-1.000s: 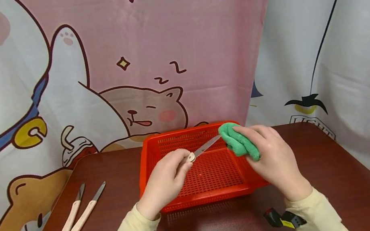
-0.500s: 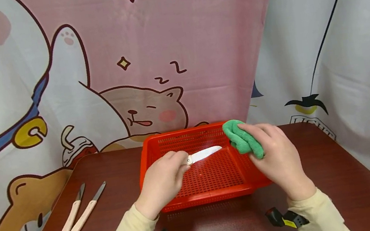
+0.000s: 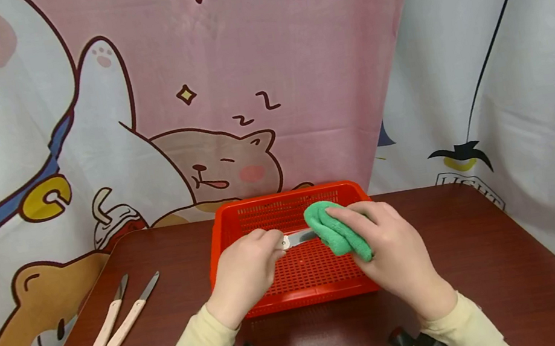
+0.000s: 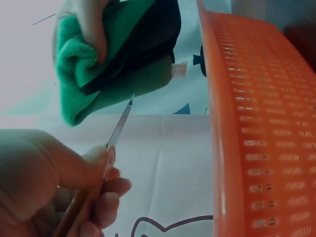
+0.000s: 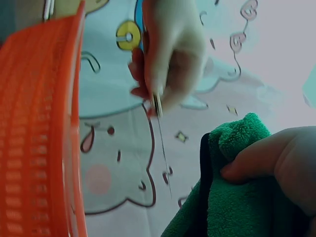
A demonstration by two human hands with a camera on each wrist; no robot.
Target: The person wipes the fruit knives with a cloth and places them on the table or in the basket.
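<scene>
My left hand (image 3: 246, 270) grips a knife (image 3: 299, 238) by its pale handle, the blade pointing right over the red basket. In the left wrist view, thumb and fingers are curled round the handle, and the blade (image 4: 120, 123) rises toward the cloth. My right hand (image 3: 395, 251) pinches a folded green cloth (image 3: 336, 233), which overlaps the blade's tip in the head view. From the right wrist, the thumb presses on the bunched cloth (image 5: 237, 192), and the thin blade (image 5: 164, 153) shows beside it, apart from it.
The red perforated basket (image 3: 309, 297) stands on the brown table (image 3: 490, 260) under both hands. Two knives with pale handles, one left (image 3: 107, 327) and one right (image 3: 127, 325), lie at the table's left. A printed curtain (image 3: 294, 72) hangs behind.
The blade first pointed up to the right at the cloth, then lay bare and flatter. Now the right hand has brought the cloth left and slightly down, over the blade's tip.
</scene>
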